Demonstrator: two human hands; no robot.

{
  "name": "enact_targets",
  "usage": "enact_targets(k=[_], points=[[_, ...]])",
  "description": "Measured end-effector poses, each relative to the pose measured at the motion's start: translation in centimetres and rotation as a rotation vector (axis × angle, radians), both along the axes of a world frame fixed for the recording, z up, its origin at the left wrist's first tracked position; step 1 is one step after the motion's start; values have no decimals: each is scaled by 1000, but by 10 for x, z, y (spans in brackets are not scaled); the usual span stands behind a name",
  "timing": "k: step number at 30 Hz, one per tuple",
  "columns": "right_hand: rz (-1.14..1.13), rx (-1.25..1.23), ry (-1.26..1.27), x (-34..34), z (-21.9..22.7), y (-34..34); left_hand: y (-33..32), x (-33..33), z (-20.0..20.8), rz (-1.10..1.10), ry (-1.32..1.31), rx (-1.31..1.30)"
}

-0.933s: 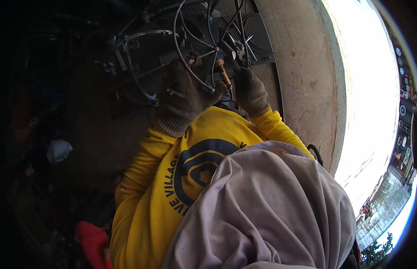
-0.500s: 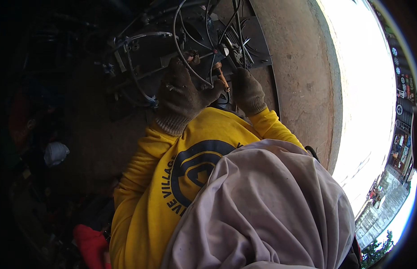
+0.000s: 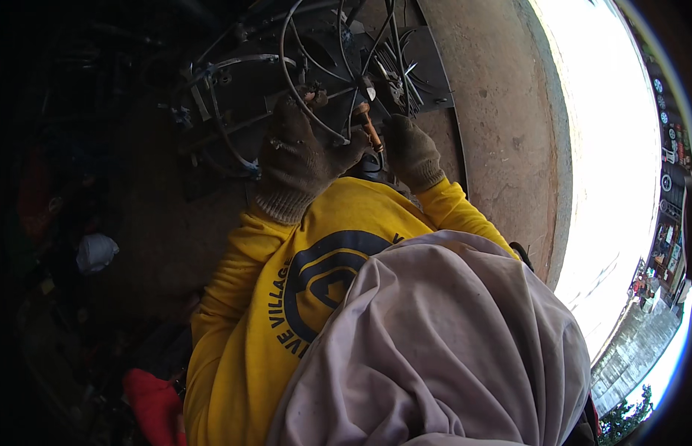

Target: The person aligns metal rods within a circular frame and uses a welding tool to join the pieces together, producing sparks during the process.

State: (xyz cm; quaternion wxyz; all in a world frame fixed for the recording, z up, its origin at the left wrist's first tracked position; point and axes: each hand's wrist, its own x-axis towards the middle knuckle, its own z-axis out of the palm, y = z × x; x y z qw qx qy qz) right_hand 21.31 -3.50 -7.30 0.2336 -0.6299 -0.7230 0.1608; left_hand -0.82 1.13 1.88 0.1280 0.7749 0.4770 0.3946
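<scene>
Hoop [image 3: 282, 56] by left hand [image 3: 294, 160], orange handle [image 3: 370, 130] blocking gap to right hand [image 3: 412, 153], open floor [image 3: 502, 111] rightward

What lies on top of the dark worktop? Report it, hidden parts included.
Thin rods lie bunched on the worktop; curved rods cross over it, contact unclear. Whatever is beneath the gloved left hand and right hand is covered.

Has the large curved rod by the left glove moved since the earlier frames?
Yes, slightly: the curved rod has shifted toward picture-left, judged against the right edge of the dark tabletop.
</scene>
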Motion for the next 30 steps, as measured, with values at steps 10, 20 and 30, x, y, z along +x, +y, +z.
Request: enact_targets(k=[10, 20, 30], points=[[35, 7, -4, 5, -12, 1, 1, 0, -3, 17, 18, 52], [49, 168, -95, 6, -5, -1, 2, -2, 1, 18, 85, 64], [105, 224, -182, 3, 8, -7, 1, -4, -4, 41, 94, 54]])
